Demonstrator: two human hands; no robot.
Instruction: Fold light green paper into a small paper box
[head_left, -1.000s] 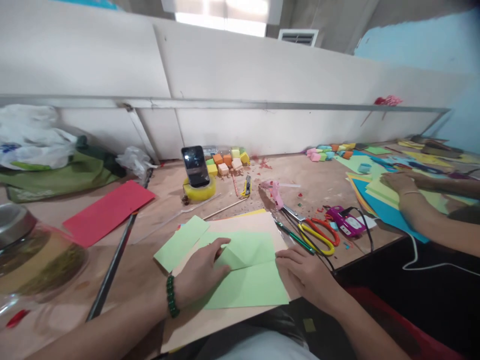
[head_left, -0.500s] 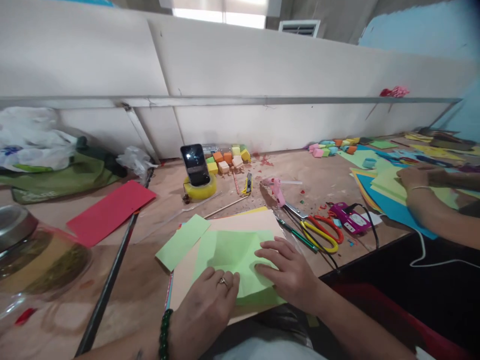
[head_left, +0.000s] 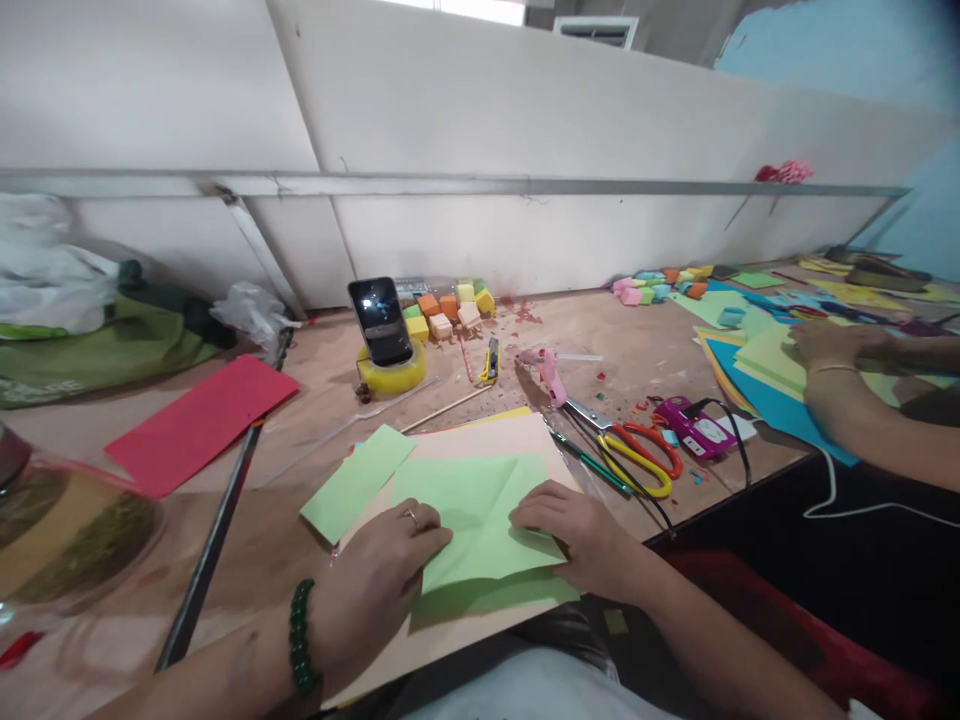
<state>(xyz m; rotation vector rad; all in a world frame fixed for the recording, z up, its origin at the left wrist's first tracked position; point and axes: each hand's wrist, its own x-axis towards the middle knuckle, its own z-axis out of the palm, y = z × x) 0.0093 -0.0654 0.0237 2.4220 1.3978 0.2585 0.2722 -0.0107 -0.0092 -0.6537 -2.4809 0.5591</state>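
Green paper sheet pinned flat between hands on beige card – folded flap held down. Left hand spread, palm pressing left edge; right hand flat, fingers steadying right corner. Scissors just beyond right hand – within reach.

- the left hand is wearing a small ring on one finger.
- a bracelet of round dark green beads is going around the left wrist.
- the right hand is wearing nothing.
- both arms are showing no sleeves.
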